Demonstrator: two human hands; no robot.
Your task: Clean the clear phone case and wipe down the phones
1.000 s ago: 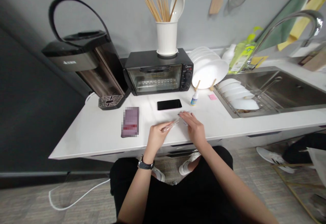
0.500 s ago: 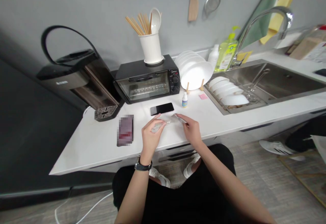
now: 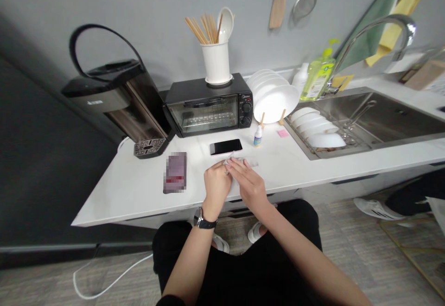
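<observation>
My left hand (image 3: pixel 216 183) is closed, knuckles up, over the counter's front part, gripping a thin, pale, see-through sheet (image 3: pixel 252 161) that looks like plastic. My right hand (image 3: pixel 249 183) meets it from the right, its fingers held together and pressed over the sheet against the left fingertips. One end of the sheet sticks out beyond the right fingers; the rest is covered. Just behind the hands lies a black-screened phone (image 3: pixel 225 147). A small white bottle with a blue and yellow label (image 3: pixel 257 136) stands upright near it, and a pink paper slip (image 3: pixel 282 133) lies to its right.
A blurred-out purple item (image 3: pixel 175 172) lies left on the counter (image 3: pixel 121 194). Behind stand a drink dispenser (image 3: pixel 121 97), a toaster oven (image 3: pixel 208 106) carrying a chopstick holder (image 3: pixel 216 62), and racked plates (image 3: pixel 276 102). The sink (image 3: pixel 382 111) holds several bowls. Another person's shoe (image 3: pixel 377 207) shows at right.
My hands, apart before with the clear sheet between them, have come together. The left has turned knuckles up and the right fingers now lie over it. The view has shifted slightly.
</observation>
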